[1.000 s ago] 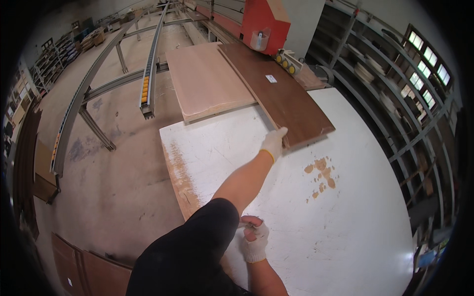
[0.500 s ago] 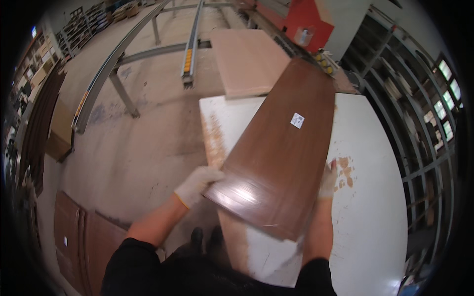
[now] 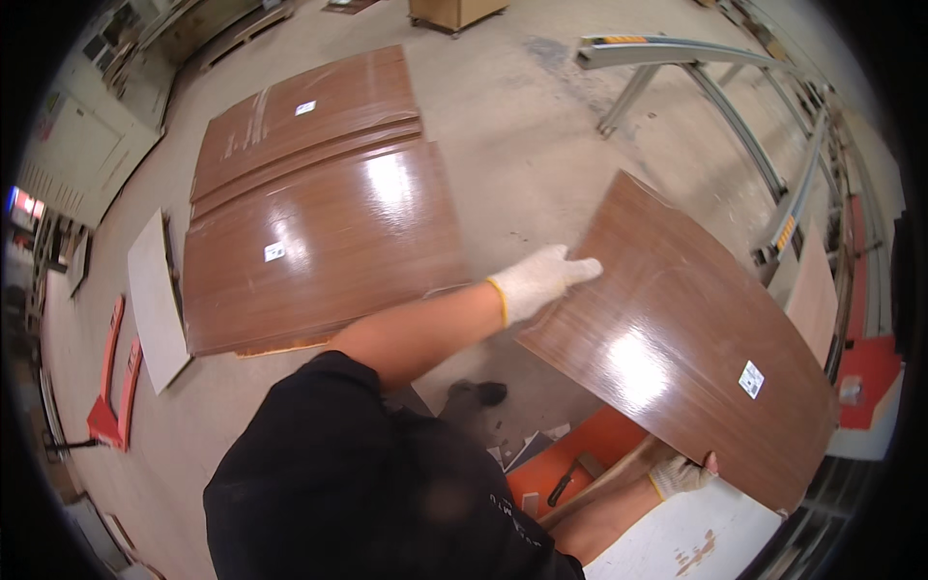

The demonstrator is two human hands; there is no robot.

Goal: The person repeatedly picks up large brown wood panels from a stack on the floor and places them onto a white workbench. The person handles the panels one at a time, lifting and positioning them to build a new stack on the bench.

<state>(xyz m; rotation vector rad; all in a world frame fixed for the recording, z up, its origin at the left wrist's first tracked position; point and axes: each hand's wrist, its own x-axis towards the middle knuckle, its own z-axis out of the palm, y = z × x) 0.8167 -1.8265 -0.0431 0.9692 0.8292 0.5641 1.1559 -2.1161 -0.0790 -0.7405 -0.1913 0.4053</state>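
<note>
Here, glossy brown wood-grain panel (image 3: 677,338) carried above concrete floor (image 3: 512,145), gripped at near edge by gloved left hand (image 3: 536,280), at low edge by gloved right hand (image 3: 681,474). Small white square label (image 3: 751,379) stuck near panel's right end. Stack of like panels (image 3: 309,222) laid on floor, white labels attached. White counter (image 3: 696,541) seen at lower right.

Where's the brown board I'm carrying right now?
In the head view the brown board is on the right, held off the floor between the left hand at its upper edge and the right hand underneath, right of the stack of boards.
</note>
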